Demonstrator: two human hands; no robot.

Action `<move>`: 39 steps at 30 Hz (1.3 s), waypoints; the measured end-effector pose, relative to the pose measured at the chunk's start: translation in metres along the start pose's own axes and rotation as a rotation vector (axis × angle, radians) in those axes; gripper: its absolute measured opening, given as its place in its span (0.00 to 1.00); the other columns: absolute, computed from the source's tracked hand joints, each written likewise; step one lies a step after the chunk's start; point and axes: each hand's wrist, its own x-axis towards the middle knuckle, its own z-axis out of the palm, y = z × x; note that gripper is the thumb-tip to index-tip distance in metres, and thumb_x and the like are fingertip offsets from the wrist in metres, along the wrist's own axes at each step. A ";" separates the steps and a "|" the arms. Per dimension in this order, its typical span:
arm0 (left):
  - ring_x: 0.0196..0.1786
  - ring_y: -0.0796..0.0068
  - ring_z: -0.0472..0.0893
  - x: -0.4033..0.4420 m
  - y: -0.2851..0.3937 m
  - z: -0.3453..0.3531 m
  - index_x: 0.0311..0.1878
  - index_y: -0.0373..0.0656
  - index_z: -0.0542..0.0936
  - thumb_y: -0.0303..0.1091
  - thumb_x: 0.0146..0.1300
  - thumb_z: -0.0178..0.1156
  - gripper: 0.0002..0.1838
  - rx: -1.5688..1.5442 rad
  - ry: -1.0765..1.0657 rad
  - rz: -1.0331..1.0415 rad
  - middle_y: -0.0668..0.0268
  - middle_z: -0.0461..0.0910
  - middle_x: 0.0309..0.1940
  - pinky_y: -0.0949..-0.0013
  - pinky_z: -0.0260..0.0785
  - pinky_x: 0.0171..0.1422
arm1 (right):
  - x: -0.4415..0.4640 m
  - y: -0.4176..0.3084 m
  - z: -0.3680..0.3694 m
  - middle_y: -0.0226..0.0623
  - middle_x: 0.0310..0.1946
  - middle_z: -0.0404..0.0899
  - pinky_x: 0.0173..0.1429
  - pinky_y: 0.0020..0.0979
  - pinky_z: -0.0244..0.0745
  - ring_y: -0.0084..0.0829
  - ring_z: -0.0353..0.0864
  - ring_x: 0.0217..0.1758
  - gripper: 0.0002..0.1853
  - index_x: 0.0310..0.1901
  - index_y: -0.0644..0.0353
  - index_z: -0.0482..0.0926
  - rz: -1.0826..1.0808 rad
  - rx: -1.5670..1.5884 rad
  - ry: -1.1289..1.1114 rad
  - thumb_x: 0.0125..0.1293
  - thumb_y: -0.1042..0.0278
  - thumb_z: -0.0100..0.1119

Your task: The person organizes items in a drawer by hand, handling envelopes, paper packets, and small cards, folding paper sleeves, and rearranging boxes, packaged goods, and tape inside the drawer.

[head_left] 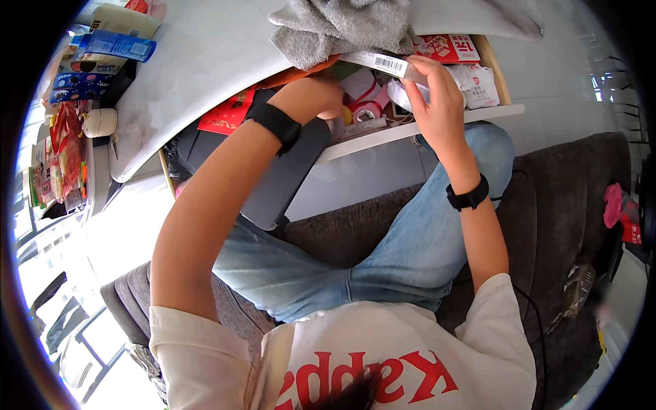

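My right hand [439, 102] pinches one end of a thin white box with a barcode label [388, 64], held over the open drawer [417, 130]. Reaching into the drawer, my left hand [320, 100] is beside a dark grey case [263, 181] that juts over the drawer's front. The left fingers are largely hidden, so what they touch is unclear. Between the hands lie a pink tape roll [367, 111] and other small items. A red envelope [231, 113] is left of my left hand, and a white packet [480, 85] lies right of my right hand.
A bunched grey towel [335, 31] lies on the white table [205, 48] above the drawer. Bottles, including a blue one [119, 45], and snack packs stand at the far left. My legs are crossed on a dark brown sofa [547, 219], close below the drawer.
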 end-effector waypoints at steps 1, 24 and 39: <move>0.49 0.56 0.78 -0.001 -0.002 0.003 0.42 0.39 0.81 0.34 0.53 0.53 0.16 -0.023 -0.045 -0.050 0.53 0.79 0.45 0.63 0.70 0.50 | 0.001 0.000 0.001 0.40 0.41 0.79 0.46 0.37 0.72 0.42 0.78 0.43 0.16 0.44 0.62 0.72 0.001 -0.004 0.010 0.53 0.76 0.62; 0.49 0.58 0.78 -0.012 0.000 -0.010 0.51 0.39 0.75 0.33 0.55 0.54 0.19 0.081 0.097 -0.182 0.55 0.78 0.47 0.62 0.71 0.51 | -0.003 -0.001 0.006 0.40 0.41 0.78 0.48 0.39 0.71 0.43 0.76 0.44 0.17 0.45 0.61 0.72 -0.034 -0.029 0.059 0.53 0.77 0.60; 0.48 0.60 0.77 0.017 0.009 -0.025 0.47 0.37 0.76 0.31 0.55 0.53 0.15 -0.190 0.259 -0.233 0.57 0.78 0.46 0.64 0.71 0.51 | -0.002 -0.006 0.001 0.41 0.44 0.77 0.51 0.39 0.70 0.43 0.76 0.47 0.18 0.46 0.62 0.72 -0.025 0.034 0.002 0.52 0.78 0.61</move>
